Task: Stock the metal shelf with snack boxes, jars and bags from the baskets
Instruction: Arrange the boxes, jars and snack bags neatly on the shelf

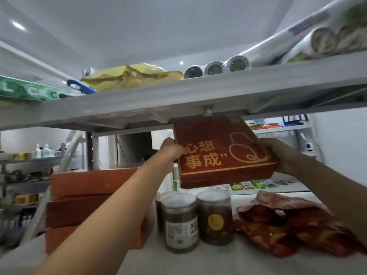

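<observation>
The metal shelf [218, 90] is taking up most of the view. Its upper board is crossing just overhead, carrying rolls [216, 68] and a yellow bag [131, 78], and its lower board is holding the stock. On the left of that lower board a stack of red boxes [85, 197] is lying flat, and the gap above it looks like the spot being aimed for. The red box [220, 153] with gold lettering is hanging in the air between the two boards, above the jars. It is tilting, with its far edge up close to the underside of the upper board. Red bags [288, 229] are lying heaped on the right. The jars [181, 221] are standing clustered in the middle, just beside the stack.

The left hand [171, 150] is gripping the box's left edge with curled fingers. The right hand [280, 155] is clasping the right edge near the corner, its fingers mostly hidden behind the box. Holding from both sides is probably steadying a wide, flat load. The low upper board and the jar tops seem to be leaving little room for swinging the box left.
</observation>
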